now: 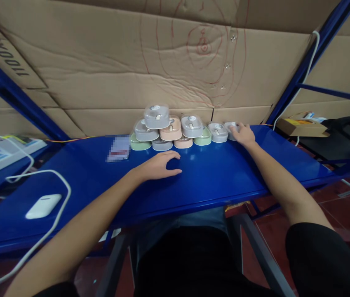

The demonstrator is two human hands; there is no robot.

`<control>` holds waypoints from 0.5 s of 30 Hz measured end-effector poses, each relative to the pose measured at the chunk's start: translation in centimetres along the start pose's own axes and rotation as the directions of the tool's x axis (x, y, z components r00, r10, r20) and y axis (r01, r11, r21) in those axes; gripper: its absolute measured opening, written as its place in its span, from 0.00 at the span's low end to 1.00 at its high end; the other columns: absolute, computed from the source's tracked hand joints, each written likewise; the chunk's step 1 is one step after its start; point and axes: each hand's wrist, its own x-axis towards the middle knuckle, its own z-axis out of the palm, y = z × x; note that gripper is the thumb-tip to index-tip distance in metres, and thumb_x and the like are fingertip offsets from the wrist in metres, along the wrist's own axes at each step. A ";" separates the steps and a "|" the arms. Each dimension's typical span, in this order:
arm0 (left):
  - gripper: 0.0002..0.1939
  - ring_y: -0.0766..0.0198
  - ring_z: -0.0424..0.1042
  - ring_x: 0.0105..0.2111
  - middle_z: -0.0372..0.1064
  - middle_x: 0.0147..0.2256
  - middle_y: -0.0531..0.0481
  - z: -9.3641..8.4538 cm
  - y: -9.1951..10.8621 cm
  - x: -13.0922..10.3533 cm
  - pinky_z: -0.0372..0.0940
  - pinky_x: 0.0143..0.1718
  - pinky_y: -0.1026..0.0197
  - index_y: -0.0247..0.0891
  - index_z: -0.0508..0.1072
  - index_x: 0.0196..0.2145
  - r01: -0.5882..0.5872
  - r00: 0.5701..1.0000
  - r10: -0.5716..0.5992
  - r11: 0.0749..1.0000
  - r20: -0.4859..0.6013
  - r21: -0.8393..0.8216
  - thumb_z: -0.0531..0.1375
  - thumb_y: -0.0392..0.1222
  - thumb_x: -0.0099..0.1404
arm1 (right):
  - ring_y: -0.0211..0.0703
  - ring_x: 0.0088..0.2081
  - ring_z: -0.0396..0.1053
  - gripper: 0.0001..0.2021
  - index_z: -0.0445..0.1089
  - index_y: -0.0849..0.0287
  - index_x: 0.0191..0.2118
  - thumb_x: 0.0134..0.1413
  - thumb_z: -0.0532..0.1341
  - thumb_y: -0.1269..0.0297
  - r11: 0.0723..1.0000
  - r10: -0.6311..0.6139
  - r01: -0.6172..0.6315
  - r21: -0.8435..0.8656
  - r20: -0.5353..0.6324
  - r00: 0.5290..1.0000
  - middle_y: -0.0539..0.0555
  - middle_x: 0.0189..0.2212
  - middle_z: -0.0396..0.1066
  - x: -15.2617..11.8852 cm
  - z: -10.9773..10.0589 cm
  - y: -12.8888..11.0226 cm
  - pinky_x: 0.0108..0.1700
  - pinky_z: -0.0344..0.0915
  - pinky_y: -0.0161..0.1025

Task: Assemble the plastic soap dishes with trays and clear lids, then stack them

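Small lidded plastic boxes, rounded with clear lids, are stacked at the back of the blue table. Several form the bottom row, among them a green box (140,144) at its left end and another green box (204,138). On the second tier sit a grey box (146,132), a pink box (170,132) and another grey box (192,128); one grey box (156,120) tops the pile. My right hand (243,134) grips the rightmost grey box (231,128), beside a grey box (218,134). My left hand (161,165) is open in front of the stack, thumb and fingers apart, holding nothing.
The blue table (212,177) backs onto a cardboard wall (106,95) with red drawn rings. A blurred rectangular item (119,147) lies left of the stack. Farther left are a white case (43,206) and a white cable (66,194). Blue frame posts (301,82) flank the table.
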 end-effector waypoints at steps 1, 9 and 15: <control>0.31 0.41 0.76 0.68 0.77 0.67 0.37 0.0 0.0 0.0 0.67 0.73 0.39 0.41 0.76 0.59 -0.001 1.000 0.001 1.000 0.002 -0.002 0.64 0.67 0.71 | 0.72 0.64 0.77 0.36 0.69 0.59 0.75 0.77 0.55 0.38 1.000 0.011 -0.011 0.000 -0.005 1.000 0.75 0.68 0.71 0.0 0.0 -0.1 0.66 0.71 0.62; 0.30 0.40 0.76 0.68 0.77 0.66 0.37 0.2 -0.2 0.1 0.67 0.73 0.39 0.41 0.77 0.58 -0.009 1.000 0.009 1.000 -0.009 -0.008 0.64 0.67 0.71 | 0.75 0.68 0.70 0.36 0.69 0.68 0.70 0.75 0.54 0.40 0.950 -0.281 0.310 0.039 -0.324 0.903 0.79 0.67 0.70 -2.3 -1.1 -5.2 0.70 0.66 0.67; 0.30 0.40 0.76 0.68 0.76 0.66 0.35 0.2 -0.1 0.1 0.66 0.74 0.39 0.40 0.77 0.58 -0.019 1.000 0.019 1.000 -0.003 0.003 0.64 0.66 0.71 | 0.77 0.62 0.75 0.42 0.67 0.67 0.70 0.70 0.60 0.32 0.883 -0.457 0.468 0.046 -0.147 0.877 0.77 0.63 0.73 -8.0 0.0 -15.2 0.63 0.72 0.64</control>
